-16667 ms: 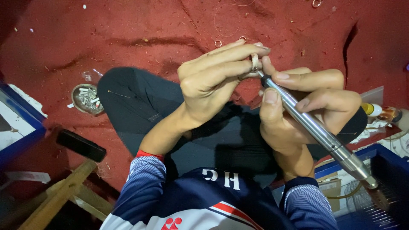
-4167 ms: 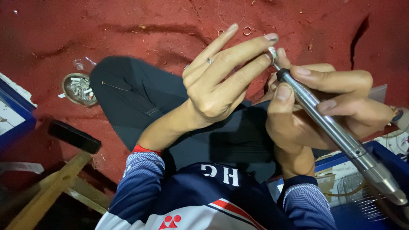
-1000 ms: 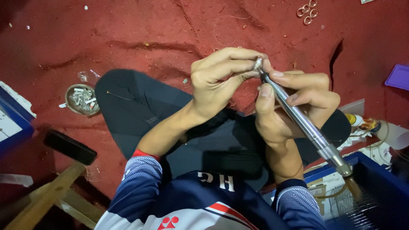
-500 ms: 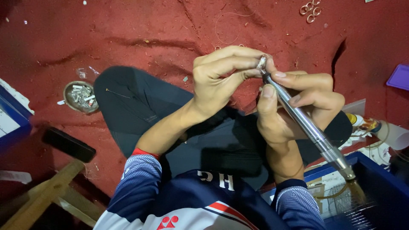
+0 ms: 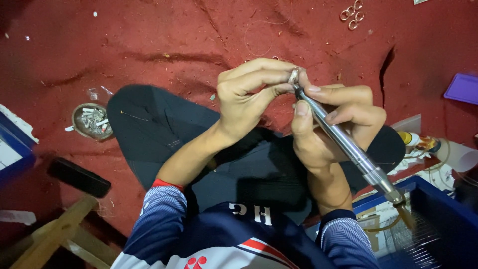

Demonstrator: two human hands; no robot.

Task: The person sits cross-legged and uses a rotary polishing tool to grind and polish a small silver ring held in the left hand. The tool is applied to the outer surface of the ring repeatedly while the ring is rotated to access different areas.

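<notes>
My left hand (image 5: pixel 249 97) pinches a small silver ring (image 5: pixel 294 75) between thumb and fingertips, held up over my lap. My right hand (image 5: pixel 333 119) grips a long silver rotary handpiece (image 5: pixel 348 144) like a pen. Its tip touches the ring, and its rear end slants down to the right toward a blue box (image 5: pixel 438 209). Both hands are close together above my crossed legs in dark trousers (image 5: pixel 164 134).
Red carpet (image 5: pixel 149 40) covers the floor. A small round dish (image 5: pixel 92 121) of bits lies at the left, a hammer (image 5: pixel 77 177) with a wooden handle at the lower left, several loose rings (image 5: pixel 351 12) at the top, and a purple lid (image 5: pixel 463 88) at the right.
Four seconds ago my left fingers were spread open beside the tool tip; now they are curled on the ring. Over the last second the hands hardly moved.
</notes>
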